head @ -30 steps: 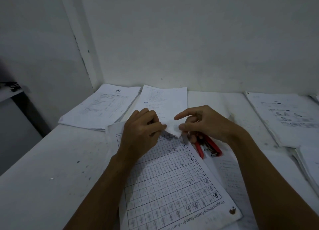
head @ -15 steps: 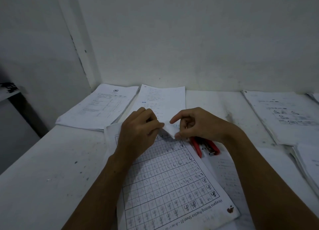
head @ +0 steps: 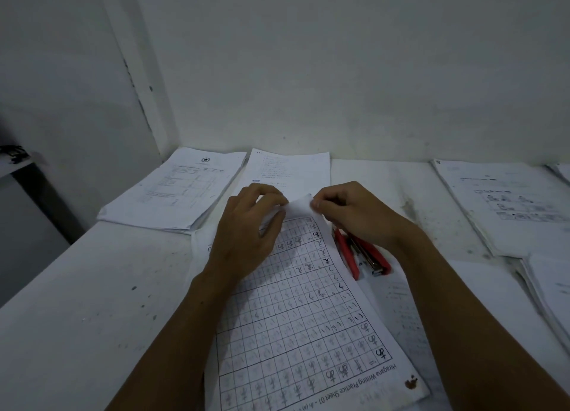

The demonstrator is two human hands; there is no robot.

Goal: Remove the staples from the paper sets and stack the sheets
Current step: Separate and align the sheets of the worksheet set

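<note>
A stapled paper set (head: pixel 302 324), its top sheet a grid of handwriting practice, lies on the white table in front of me. Its far corner (head: pixel 300 207) is folded up. My left hand (head: pixel 246 235) rests on the set and pinches that corner from the left. My right hand (head: pixel 354 213) pinches the same corner from the right with thumb and forefinger. The staple itself is too small to make out. A red stapler (head: pixel 361 253) lies open on the table just under my right wrist.
A thick paper stack (head: pixel 172 191) sits at the back left and a single sheet (head: pixel 290 170) behind my hands. More stacks lie at the right (head: pixel 505 204) and far right edge (head: pixel 552 293). The wall stands close behind; the table's left edge drops off.
Both hands have drawn closer together on the folded corner. My right forefinger, stretched out a second ago, now curls down onto the paper.
</note>
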